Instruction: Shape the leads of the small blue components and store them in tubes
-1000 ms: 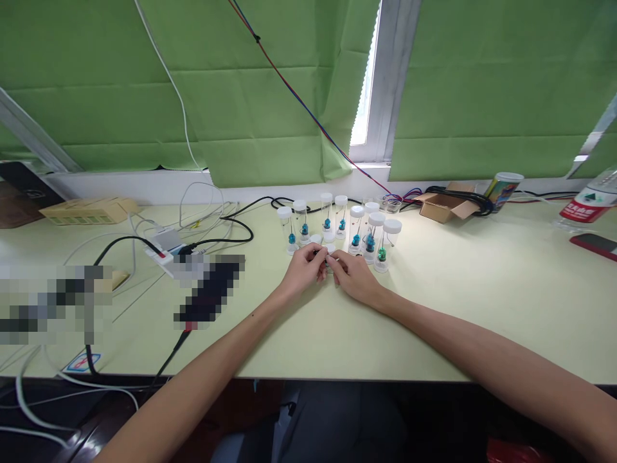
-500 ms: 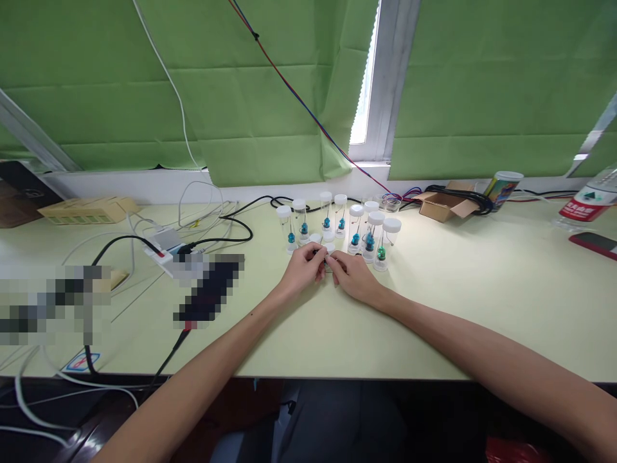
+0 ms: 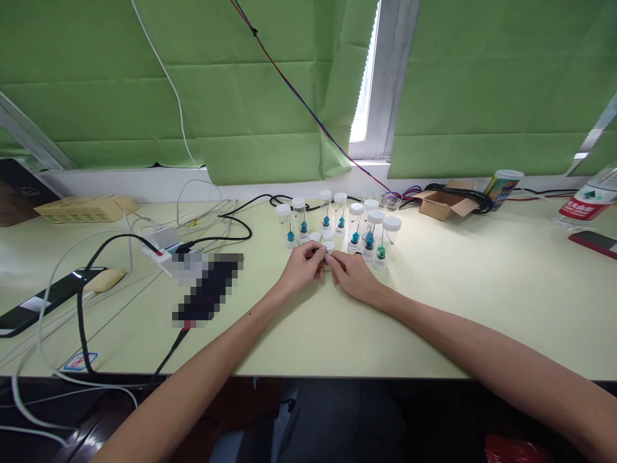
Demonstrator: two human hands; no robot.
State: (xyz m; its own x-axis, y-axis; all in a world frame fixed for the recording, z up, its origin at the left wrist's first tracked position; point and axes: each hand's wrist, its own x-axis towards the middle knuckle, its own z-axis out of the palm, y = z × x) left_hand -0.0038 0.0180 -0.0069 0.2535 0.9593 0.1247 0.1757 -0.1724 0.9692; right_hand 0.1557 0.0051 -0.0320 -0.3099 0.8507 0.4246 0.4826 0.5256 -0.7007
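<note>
My left hand [image 3: 306, 262] and my right hand [image 3: 353, 271] meet over the table, fingertips pinched together around something small and dark that I cannot make out. Just behind the fingers stand clear tubes with white caps [image 3: 328, 246], partly hidden by my hands. Further back on the left is a capped tube [image 3: 290, 235] with a blue piece and thin wires inside. To the right of my hands stand more such tubes, among them one with a blue piece [image 3: 369, 242] and one with a green piece [image 3: 381, 252]. All the visible tubes are upright.
A power strip [image 3: 161, 254] with cables and a pixelated dark object [image 3: 209, 289] lie left. Farther left is a phone [image 3: 43, 302]. At the back right are an open cardboard box [image 3: 443, 206], a can [image 3: 502, 188] and a water bottle [image 3: 588, 200]. The table [image 3: 308, 341] ends before my body.
The view has shifted very slightly. Both hands keep nearly the same place and pinched pose, and the tubes have not moved.
</note>
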